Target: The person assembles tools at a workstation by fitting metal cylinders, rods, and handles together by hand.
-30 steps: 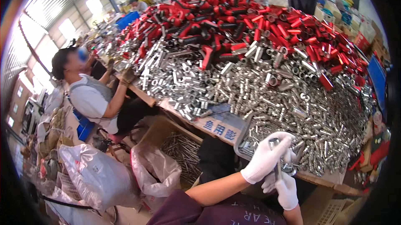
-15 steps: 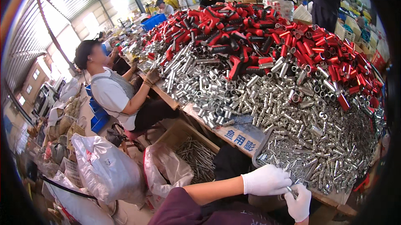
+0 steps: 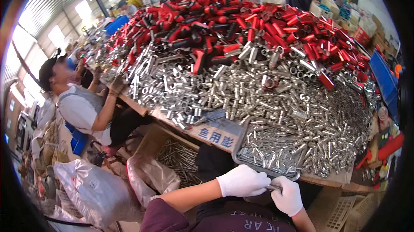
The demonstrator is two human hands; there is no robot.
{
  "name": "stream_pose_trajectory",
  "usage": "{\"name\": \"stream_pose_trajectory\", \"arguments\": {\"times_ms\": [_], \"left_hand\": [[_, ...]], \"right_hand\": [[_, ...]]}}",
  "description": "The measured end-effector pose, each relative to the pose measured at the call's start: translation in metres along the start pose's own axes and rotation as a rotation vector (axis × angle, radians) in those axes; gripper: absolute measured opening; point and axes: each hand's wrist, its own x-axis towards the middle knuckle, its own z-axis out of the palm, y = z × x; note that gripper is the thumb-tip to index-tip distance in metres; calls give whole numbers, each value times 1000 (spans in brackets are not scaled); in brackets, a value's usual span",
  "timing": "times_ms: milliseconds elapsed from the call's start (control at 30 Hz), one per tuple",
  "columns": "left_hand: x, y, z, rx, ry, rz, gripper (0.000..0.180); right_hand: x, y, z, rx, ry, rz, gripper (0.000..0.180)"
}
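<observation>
Small metal piece [image 3: 273,187] sits pinched between both gloved hands, low in front of the person's chest, just below the tray edge; too small to tell exactly what kind of part. Left hand [image 3: 243,180] is curled over it from above, fingers closed round it; right hand [image 3: 288,195] is closed on the other end. To do this bit well, I'd say keep both grips close to the joint & line the ends up square before pushing, since gloves dull the feel. Grey tray [image 3: 263,169] of short silver tubes is just above the hands, w/ the big heap of silver tubes [image 3: 276,102] beyond it, red-handled parts [image 3: 241,21] further back, a seated co-worker [image 3: 79,102] at the left.
</observation>
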Motion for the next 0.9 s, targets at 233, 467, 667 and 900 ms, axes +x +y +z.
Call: {"name": "stream_pose_trajectory", "arguments": {"times_ms": [233, 467, 667, 900], "left_hand": [[2, -21, -37, -97, 260, -213, 16], [-25, -149, -24, 310, 999, -982, 33], [-17, -156, -5, 303, 895, -1024, 25], [32, -94, -33, 241, 1132, -535, 15]], "right_hand": [[13, -4, -16, 127, 199, 35, 38], [21, 11, -5, 350, 320, 30, 26], [33, 0, 1, 211, 274, -109, 23], [45, 3, 0, 201, 300, -116, 32]]}}
